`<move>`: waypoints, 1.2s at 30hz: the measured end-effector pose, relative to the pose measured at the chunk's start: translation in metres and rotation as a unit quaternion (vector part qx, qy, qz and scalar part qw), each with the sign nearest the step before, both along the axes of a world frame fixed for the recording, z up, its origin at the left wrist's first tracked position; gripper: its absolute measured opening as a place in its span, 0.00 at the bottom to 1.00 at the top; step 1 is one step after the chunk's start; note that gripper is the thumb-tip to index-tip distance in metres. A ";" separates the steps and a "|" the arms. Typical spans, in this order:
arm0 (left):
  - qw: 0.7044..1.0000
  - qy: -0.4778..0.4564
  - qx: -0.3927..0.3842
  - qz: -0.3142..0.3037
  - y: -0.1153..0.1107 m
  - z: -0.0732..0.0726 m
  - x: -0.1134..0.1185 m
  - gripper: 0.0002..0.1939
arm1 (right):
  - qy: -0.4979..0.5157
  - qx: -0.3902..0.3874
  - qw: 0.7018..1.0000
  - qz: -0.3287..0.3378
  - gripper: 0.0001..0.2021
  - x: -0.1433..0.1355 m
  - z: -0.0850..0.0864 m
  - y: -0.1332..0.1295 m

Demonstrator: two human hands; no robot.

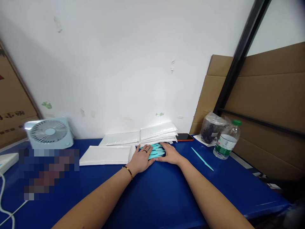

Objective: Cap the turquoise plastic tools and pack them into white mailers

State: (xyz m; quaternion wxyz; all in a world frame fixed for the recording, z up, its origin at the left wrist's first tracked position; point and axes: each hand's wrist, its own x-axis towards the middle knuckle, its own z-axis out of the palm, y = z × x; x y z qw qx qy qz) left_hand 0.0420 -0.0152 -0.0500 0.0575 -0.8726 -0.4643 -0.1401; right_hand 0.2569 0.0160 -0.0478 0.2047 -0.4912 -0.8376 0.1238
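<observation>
Wall [119,63] rises white behind hands [141,159] and blue table [152,194]

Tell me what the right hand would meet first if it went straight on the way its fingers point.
The right hand would most likely meet the stack of white packets, just ahead of it, though depth is hard to judge; the turquoise strips lie to its left.

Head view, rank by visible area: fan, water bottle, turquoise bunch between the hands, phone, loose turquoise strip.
1. Fan
2. Water bottle
3. Turquoise bunch, partly covered
Unranked, below those: phone and loose turquoise strip; strip longer but thin, areas too close.
</observation>
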 end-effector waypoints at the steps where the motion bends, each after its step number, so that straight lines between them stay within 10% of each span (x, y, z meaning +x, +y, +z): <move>1: 1.000 0.002 0.003 0.003 0.000 0.000 0.000 0.30 | 0.000 0.001 1.000 0.015 0.46 -0.001 0.002 -0.001; 13: 0.998 0.053 -0.035 -0.021 -0.027 0.031 0.028 0.16 | -0.110 0.027 0.989 0.092 0.17 -0.003 0.029 -0.039; 22: 0.994 0.004 -0.103 -0.025 -0.049 0.029 0.049 0.11 | -0.216 -0.031 0.974 0.058 0.13 -0.004 0.044 -0.071; 29: 0.985 -0.149 -0.088 0.026 -0.074 0.034 0.065 0.13 | -0.242 0.010 0.969 0.042 0.18 -0.005 0.131 -0.091; 33: 0.913 -0.392 -0.108 0.043 -0.085 0.049 0.079 0.16 | -0.106 0.096 0.983 0.119 0.25 -0.013 0.188 -0.110; 36: 0.861 -0.492 -0.121 0.034 -0.092 0.051 0.085 0.15 | -0.075 0.138 0.981 0.112 0.21 -0.029 0.188 -0.124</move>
